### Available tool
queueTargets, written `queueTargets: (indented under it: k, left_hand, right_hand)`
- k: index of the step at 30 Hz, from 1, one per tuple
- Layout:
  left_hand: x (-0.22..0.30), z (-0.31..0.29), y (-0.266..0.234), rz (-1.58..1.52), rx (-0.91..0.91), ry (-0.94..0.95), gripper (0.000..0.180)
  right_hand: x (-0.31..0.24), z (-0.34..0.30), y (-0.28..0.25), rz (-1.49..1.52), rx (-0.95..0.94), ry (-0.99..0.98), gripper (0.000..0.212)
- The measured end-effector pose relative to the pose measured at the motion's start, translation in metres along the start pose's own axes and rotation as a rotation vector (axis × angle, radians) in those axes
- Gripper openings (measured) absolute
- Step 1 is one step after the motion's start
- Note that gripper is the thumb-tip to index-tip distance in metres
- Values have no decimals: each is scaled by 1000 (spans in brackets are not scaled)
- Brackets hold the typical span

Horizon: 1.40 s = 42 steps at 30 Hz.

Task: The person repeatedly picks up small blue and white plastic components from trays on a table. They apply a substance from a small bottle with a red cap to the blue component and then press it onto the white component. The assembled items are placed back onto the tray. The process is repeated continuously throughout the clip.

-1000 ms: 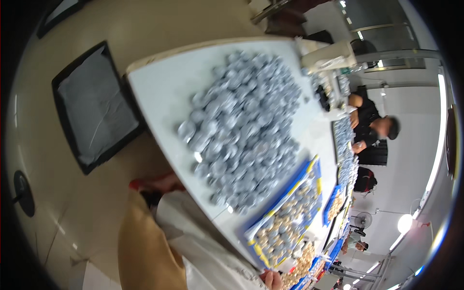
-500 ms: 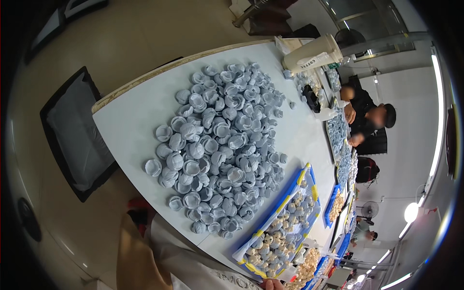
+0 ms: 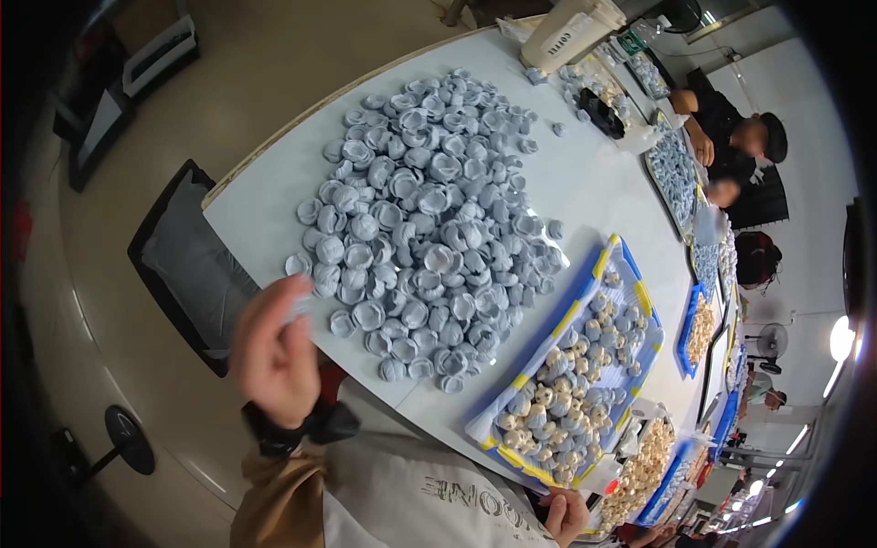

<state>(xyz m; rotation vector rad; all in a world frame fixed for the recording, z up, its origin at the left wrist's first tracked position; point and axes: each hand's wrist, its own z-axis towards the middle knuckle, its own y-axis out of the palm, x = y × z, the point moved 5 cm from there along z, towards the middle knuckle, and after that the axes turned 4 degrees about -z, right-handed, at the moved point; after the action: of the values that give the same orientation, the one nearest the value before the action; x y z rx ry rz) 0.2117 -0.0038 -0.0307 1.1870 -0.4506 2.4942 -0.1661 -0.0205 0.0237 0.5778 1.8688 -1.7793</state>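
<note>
My left hand, blurred by motion, is raised by the near left edge of the table. Its thumb and forefinger pinch a small grey-blue shell piece. Beside it spreads a large heap of hollow grey-blue shell pieces, cupped like little caps. My right hand is low in the picture by the tray's near corner, fingers curled; what they hold, if anything, is hidden. A blue and yellow tray holds many small cream figures with grey-blue parts on them.
Loose cream pieces lie beyond the tray. A beige cup stands at the table's far end. Across the table, a person in dark clothes works near a tray of grey-blue pieces. A dark-rimmed bin stands beside the table.
My left hand has come into view beside the heap with a small shell piece. More of my right hand shows near the tray. The whole view has shifted.
</note>
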Motion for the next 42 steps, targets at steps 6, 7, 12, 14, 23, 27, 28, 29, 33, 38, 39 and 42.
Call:
queueTargets:
  k: [6,7,12,14,23,27,28,29,33,38,39,42]
  left_hand:
    - [36,11,62,169,-385,180,33]
    - [36,9,68,237,-427,197,36]
    - [31,-18,76,496,-467,87,76]
    - [33,-25,75,597,-419,46,86]
    - [30,-39,102,683,-516,66,86]
    - [33,-41,114,639,-517,96,83]
    - [32,-42,110,605,-488,106,83]
    - [31,-40,108,565,-461,124,83]
    - [57,-38,78,412,-279,188,78]
    - [100,9,27,216,-487,26,63]
    - [118,27,23,199,-547,-3,59]
    - [165,88,40,317,-664,125,46]
  right_hand:
    - [19,-13,-18,71,65,-121,21]
    - [17,-13,-21,55,91,-178,22]
    - [38,-16,-33,173,201,-187,26]
    - [45,-16,-36,219,210,-157,25]
    - [51,-7,-39,369,158,-349,21]
    - [67,-1,-44,516,14,-300,18]
    - [70,1,-43,565,-36,-287,18]
    - [70,4,-43,590,-122,-360,20]
    - [75,16,-32,682,-475,-537,25]
    - [86,21,-22,750,-738,-408,18]
    - [84,21,-21,752,-747,-418,19]
    - [84,21,-22,762,-738,-392,20]
